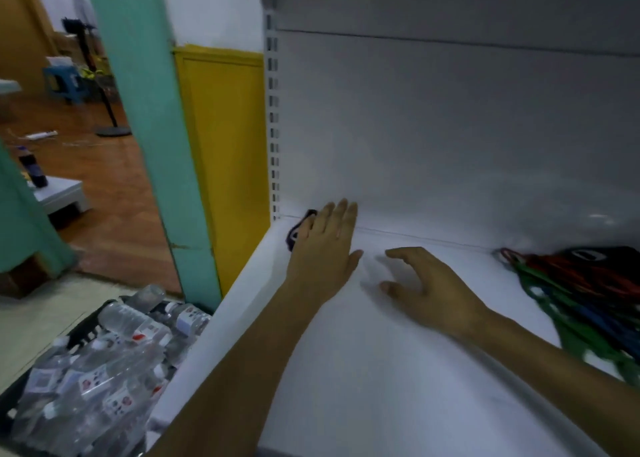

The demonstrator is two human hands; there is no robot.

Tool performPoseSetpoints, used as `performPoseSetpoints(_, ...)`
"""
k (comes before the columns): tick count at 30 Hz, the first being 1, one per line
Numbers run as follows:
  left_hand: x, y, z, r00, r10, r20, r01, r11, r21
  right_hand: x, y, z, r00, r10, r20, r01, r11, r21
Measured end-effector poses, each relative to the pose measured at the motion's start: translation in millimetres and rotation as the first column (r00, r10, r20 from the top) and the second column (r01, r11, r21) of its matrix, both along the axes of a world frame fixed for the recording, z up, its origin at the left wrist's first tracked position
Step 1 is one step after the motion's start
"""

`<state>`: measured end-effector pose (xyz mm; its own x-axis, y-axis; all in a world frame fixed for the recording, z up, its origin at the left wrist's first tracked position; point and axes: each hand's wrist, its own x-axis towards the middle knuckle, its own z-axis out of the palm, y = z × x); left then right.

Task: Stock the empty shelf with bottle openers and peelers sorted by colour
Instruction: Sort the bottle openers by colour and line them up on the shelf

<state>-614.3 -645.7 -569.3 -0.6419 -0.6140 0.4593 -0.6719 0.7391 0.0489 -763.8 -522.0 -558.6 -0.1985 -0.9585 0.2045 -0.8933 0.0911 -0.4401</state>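
Listing by size, largest first.

Shelf: a white metal board with a white back panel, bare over most of its width.

Crate of water bottles: stands on the floor below the shelf's left end and has no part in the task.

Mixed pile: the stock, heaped at the shelf's right end against the back panel. Red, green, blue and black pieces lie tangled and unsorted (blur hides which are openers and which peelers; probably both).

Left hand: palm down, fingers straight and close together, reaching into the back-left corner. Its fingertips lie on the dark piece, and nothing is pinched.

Right hand: palm down just beside the left hand, fingers loosely curved and spread. It holds nothing and sits low over bare board.

Dark piece: black-purple, the only item at the left end, partly covered by the left fingers. Its long axis runs from front-left toward the back panel, nearly in line with the left forearm.

Governing relation: the pile lies well apart to the right of both hands. The right hand is the nearer one, though its fingers point away from the pile. Judged next step: the right hand reaches rightward for another piece while the left seats the dark one in its corner.
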Motion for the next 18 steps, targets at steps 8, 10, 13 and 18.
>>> performPoseSetpoints(8,-104,115,3,0.843,-0.531,0.088,0.535,0.844,-0.034,-53,154,0,0.959,-0.277,-0.068,0.267,0.955,-0.126)
performPoseSetpoints(10,-139,149,1,0.800,-0.600,0.006,0.600,0.800,0.005,-70,186,-4,0.937,-0.340,-0.076,0.327,0.933,-0.152)
performPoseSetpoints(13,-186,189,-4,0.758,-0.649,-0.067,0.653,0.753,0.085,-95,226,-9,0.879,-0.450,-0.157,0.414,0.884,-0.217)
performPoseSetpoints(18,-225,211,-22,0.773,-0.628,-0.091,0.634,0.761,0.137,-128,252,-23,0.805,-0.564,-0.185,0.576,0.817,0.015)
